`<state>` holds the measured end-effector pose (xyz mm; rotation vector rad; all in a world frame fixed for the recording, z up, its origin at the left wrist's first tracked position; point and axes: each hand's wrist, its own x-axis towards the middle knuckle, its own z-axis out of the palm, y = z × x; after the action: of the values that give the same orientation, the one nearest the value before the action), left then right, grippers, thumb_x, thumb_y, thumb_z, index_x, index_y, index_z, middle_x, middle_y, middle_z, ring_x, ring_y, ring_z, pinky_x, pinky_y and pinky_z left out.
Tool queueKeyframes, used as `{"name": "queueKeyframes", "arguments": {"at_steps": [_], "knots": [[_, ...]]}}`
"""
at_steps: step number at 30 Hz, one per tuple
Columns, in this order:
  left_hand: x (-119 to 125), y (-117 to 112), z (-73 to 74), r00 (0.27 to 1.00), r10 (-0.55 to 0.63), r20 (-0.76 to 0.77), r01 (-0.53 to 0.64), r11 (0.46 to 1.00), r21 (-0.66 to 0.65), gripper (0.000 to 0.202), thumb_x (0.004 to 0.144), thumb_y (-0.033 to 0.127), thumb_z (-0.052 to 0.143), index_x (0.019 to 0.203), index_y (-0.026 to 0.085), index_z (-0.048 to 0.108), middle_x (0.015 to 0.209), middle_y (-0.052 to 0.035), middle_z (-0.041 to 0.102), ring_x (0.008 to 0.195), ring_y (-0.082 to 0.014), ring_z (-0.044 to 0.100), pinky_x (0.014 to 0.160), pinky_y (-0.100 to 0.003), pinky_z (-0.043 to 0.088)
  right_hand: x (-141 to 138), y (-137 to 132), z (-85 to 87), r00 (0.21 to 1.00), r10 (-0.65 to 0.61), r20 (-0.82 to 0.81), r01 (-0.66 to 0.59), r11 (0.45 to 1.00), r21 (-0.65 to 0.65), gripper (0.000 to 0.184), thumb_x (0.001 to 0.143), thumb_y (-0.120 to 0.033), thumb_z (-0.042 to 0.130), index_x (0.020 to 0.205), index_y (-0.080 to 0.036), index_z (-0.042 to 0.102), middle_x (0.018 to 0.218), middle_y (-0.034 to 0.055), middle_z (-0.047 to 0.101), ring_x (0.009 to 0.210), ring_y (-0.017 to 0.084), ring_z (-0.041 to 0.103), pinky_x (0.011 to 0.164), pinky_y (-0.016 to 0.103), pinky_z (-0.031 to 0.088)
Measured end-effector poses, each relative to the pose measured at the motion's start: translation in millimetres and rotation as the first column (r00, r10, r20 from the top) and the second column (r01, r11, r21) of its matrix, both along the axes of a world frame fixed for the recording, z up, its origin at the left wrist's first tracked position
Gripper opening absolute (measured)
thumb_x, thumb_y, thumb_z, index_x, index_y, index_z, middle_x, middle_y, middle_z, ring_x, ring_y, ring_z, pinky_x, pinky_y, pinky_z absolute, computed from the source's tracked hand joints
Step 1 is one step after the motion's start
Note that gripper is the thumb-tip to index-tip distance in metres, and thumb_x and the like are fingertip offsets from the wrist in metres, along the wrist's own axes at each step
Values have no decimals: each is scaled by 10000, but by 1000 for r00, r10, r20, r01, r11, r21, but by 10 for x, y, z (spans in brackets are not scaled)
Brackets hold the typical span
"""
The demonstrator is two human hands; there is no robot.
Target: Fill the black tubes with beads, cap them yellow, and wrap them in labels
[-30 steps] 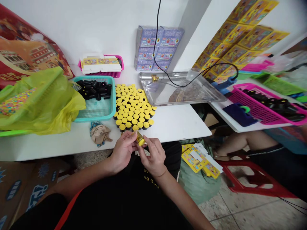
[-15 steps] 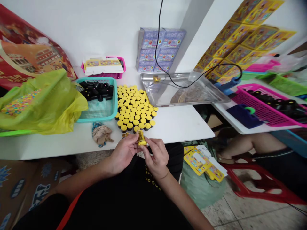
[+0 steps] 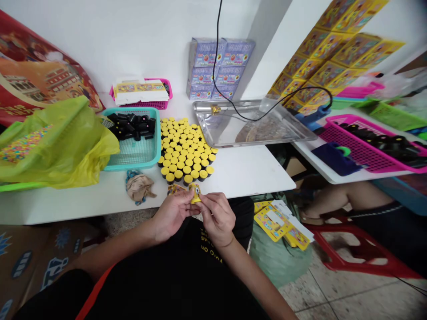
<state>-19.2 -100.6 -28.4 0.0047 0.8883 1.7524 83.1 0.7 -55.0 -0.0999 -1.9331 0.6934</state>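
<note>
Since one second ago, the small container (image 3: 195, 193) has turned: then its yellow end pointed toward the lower right, and now a printed yellow side is shown, with the long axis more nearly straight away from my body. From the left, a teal basket (image 3: 133, 156) with black pieces (image 3: 133, 126) stands on the worktop (image 3: 247, 171), and a crumpled cloth (image 3: 139, 187) lies just before it. Next is my left hand (image 3: 171, 215), whose thumb and fingers grasp the container from its left side. Just beyond this hand a patterned piece (image 3: 175, 189) shows, more of it than before. The container is between my hands, just on my side of the yellow-capped containers (image 3: 187, 153). My right hand (image 3: 217, 218) seems to pinch its near end from the right. Neither hand is nearer; both touch it.
</note>
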Motion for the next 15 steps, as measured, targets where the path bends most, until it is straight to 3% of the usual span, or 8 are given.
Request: {"name": "queueKeyframes", "arguments": {"at_steps": [5, 8, 15], "knots": [[-12, 20, 56, 996, 73, -52, -71, 997, 25, 179, 749, 271, 821, 811, 144, 711, 863, -30, 667, 788, -124, 603, 766, -261, 464, -12, 2, 23, 999, 1, 48, 1, 999, -37, 383, 871, -103, 675, 1232, -229, 657, 916, 75, 672, 815, 198, 633, 695, 365, 565], [-23, 26, 82, 998, 48, -36, -48, 999, 19, 244, 770, 358, 804, 849, 144, 716, 855, -44, 670, 775, -136, 605, 750, -273, 468, -20, 1, 34, 999, 19, 49, -16, 998, -63, 374, 879, -91, 655, 1228, -225, 665, 899, 72, 669, 800, 192, 630, 683, 353, 562], [-2, 39, 8, 994, 76, -84, -78, 997, -13, 280, 736, 376, 833, 819, 139, 709, 801, -43, 680, 723, -132, 609, 733, -270, 471, -29, 4, 24, 997, 62, 47, -56, 992, -118, 324, 898, -108, 618, 1187, -233, 693, 879, 61, 680, 781, 186, 647, 665, 342, 570]]}}
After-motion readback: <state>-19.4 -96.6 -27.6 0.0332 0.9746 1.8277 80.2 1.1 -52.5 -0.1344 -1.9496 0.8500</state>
